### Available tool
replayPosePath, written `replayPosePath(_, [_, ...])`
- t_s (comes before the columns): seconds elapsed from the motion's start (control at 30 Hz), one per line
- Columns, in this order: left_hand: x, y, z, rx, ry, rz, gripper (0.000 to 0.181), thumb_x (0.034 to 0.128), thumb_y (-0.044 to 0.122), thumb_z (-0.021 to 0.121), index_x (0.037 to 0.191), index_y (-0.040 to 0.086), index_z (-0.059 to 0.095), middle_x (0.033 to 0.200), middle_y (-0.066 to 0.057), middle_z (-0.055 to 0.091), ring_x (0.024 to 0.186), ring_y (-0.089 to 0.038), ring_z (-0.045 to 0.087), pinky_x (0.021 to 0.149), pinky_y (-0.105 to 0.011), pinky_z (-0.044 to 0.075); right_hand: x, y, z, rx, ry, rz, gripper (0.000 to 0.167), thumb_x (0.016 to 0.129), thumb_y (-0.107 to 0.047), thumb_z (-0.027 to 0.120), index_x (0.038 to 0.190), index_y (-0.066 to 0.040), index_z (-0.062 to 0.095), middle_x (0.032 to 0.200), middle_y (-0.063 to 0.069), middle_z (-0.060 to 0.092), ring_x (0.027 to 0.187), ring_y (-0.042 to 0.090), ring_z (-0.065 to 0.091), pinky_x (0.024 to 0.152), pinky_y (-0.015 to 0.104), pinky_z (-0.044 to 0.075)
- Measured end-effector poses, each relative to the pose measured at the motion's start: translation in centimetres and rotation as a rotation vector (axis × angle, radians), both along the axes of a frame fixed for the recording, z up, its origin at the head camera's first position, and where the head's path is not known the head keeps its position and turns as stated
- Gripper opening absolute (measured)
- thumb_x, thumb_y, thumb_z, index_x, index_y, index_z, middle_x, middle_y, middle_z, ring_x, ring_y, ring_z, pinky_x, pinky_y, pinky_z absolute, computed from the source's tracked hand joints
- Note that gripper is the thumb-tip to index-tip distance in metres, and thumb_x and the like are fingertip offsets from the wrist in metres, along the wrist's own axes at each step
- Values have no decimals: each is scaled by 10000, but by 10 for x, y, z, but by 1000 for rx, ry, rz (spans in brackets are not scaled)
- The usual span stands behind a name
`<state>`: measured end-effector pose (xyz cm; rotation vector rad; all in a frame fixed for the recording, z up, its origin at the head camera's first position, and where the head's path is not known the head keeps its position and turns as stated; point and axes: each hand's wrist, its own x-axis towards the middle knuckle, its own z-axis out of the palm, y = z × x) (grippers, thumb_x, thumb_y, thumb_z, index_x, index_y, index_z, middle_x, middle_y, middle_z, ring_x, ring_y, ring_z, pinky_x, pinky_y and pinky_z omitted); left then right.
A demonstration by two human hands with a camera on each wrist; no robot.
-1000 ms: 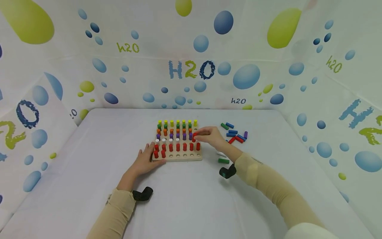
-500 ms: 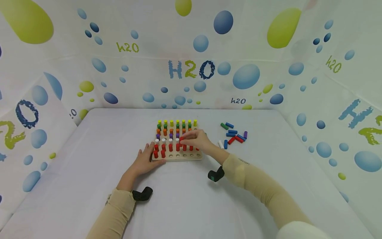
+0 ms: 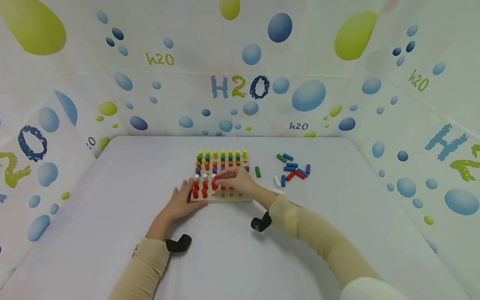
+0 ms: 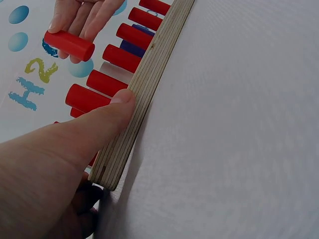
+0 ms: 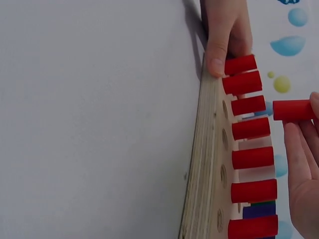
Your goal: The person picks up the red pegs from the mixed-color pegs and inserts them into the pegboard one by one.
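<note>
A wooden pegboard (image 3: 228, 199) stands on the table with rows of yellow, green, orange, purple, white and red pegs upright in its holes. My left hand (image 3: 181, 202) holds its front left corner, thumb (image 4: 119, 107) on the front edge and fingers at the left side. Over the board's front half, my right hand (image 3: 238, 182) pinches a red peg (image 5: 293, 110) between thumb and fingertips. In both wrist views that peg is clear of the board. The front row has red pegs in its two left holes; bare holes (image 5: 223, 174) show to their right.
Loose pegs lie right of the board: a green peg (image 3: 257, 171), a white peg (image 3: 277, 181), several blue pegs (image 3: 292, 165), red pegs (image 3: 299, 175) and a purple peg (image 3: 308, 168). A patterned backdrop (image 3: 240, 54) rises behind the table.
My right hand has carried the red peg left and toward the front, from the board's right side to above its left-middle part. The left hand stays at the corner.
</note>
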<state>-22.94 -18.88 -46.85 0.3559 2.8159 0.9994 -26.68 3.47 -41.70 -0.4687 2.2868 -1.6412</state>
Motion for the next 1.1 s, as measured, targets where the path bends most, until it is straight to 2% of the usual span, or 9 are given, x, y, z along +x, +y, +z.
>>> replayPosePath(0.13, [1,0,0,2,16,-6,1014,788,533,628,1439,-50,114,1482,-240,137,1364,-398,28,1063,-560,-54,3,-3,-4,-37,-3,8,246,819,-154,695,1028,-26,667,963,71,687,886,147,643,750,285,532])
replayPosePath(0.27, [1,0,0,4,17,-8,1004,793,524,628,1439,-50,115,1481,-244,137,1363,-399,28,1062,-561,-53,6,-5,-10,-18,-6,-7,229,805,-160,711,1003,-47,687,935,47,695,866,122,645,734,256,530])
replayPosePath(0.5, [2,1,3,3,12,-7,1015,790,531,627,1435,-59,111,1478,-252,135,1362,-402,28,1062,-561,-53,11,-8,-22,-38,47,-40,193,772,-96,733,941,-11,698,900,77,703,821,123,663,720,238,530])
replayPosePath(0.67, [2,1,4,-4,8,-6,1006,797,520,625,1433,-66,110,1475,-260,133,1359,-410,31,1061,-562,-51,14,-10,-23,-60,39,-38,199,777,-83,725,954,1,692,919,99,698,829,134,664,726,241,531])
replayPosePath(0.87, [2,1,5,-2,19,-12,997,802,511,625,1429,-73,116,1472,-265,137,1357,-413,39,1061,-566,-42,13,-12,-29,-31,59,-44,212,781,-133,728,961,-26,695,932,76,696,845,125,657,739,237,526])
replayPosePath(1.1, [3,1,5,5,18,-8,997,803,507,626,1428,-77,114,1472,-263,138,1358,-411,39,1063,-558,-47,16,-13,-30,-8,91,-66,175,783,-104,723,936,-25,690,906,64,697,825,119,655,730,228,525])
